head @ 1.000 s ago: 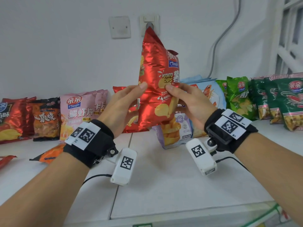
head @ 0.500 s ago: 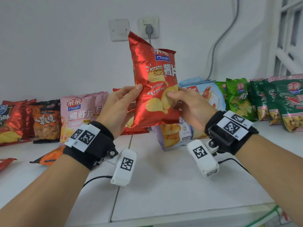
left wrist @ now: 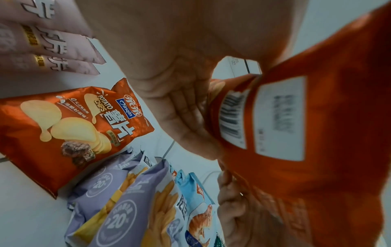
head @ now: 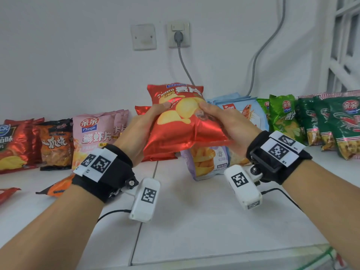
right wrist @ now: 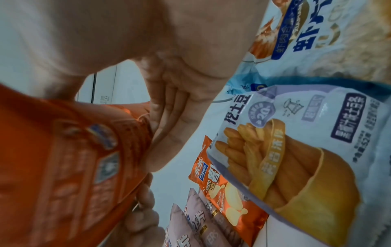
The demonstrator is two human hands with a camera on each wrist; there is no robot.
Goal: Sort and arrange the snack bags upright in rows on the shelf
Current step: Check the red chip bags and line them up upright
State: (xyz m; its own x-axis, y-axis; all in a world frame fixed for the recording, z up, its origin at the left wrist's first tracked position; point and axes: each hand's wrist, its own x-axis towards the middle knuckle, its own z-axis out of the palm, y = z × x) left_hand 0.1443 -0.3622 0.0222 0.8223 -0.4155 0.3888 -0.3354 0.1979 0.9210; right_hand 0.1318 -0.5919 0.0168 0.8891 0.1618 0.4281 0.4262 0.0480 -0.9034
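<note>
The red bag [head: 181, 121] of potato chips is off the shelf [head: 194, 221], held in the air between both hands and leaning back toward the wall, its printed front facing up and its bottom seam toward the person. It hangs just in front of a second red bag [left wrist: 69, 132] of the same kind, which stands against the wall, so my guess is that it belongs in that spot.

Much of the sorting looks done. On the left stand dark red bags [head: 17, 145], an orange-brown bag [head: 55, 145] and pink bags [head: 97, 137] in upright groups; on the right are light blue bags [head: 247, 114], bright green bags [head: 282, 115] and dark green bags [head: 331, 123]. Purple bags [head: 208, 160] of fries stand low in front of the blue ones, near the middle. Left over, as far as I can see: an orange bag [head: 58, 188] lying flat behind the left wrist, and a red scrap of bag [head: 7, 193] at the far left edge, also flat.

The left hand [head: 140, 137] grips the bag's left side, thumb on the front and fingers curled behind. The right hand [head: 228, 125] mirrors it on the right edge, thumb over the print, fingers underneath. Both wrists are raised clear of the shelf, forearms angled inward.
</note>
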